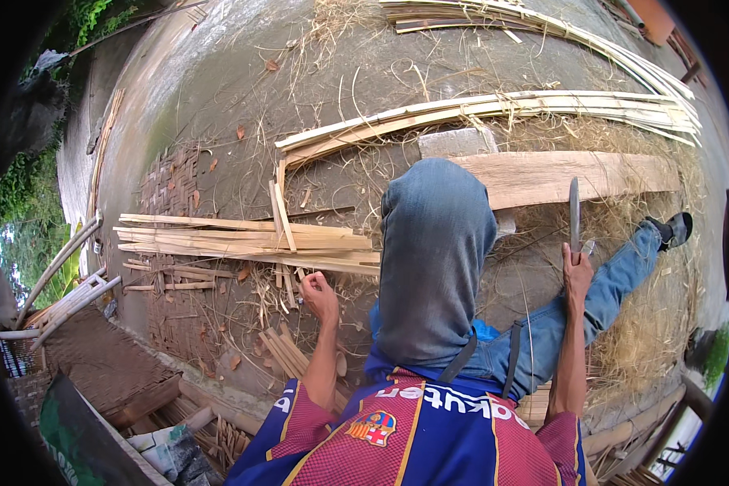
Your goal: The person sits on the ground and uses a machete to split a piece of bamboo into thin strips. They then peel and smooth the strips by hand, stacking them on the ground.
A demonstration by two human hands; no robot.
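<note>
Right hand [577, 274] clamped on upright machete [574, 212]; left hand [319, 293] curled, seemingly empty. Split bamboo strips [243, 240] already piled – longer bamboo slats [494, 109] beyond appear uncut.

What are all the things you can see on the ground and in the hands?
Bamboo strips: one pile, pale yellow, on the ground left of the raised knee.
Long bamboo slats: one long bundle, pale, across the top.
Wooden plank: one, light brown, behind the knee.
Woven mat: one, brown, flat on the ground at left.
Dry shavings: many, straw-coloured, at right.
Knife: one, dark blade, pointing up.
Shoe: one, dark, far right.
Jeans knee: one, blue, centre.
Left hand: closed, near the bamboo strips.
Right hand: gripping the knife.
</note>
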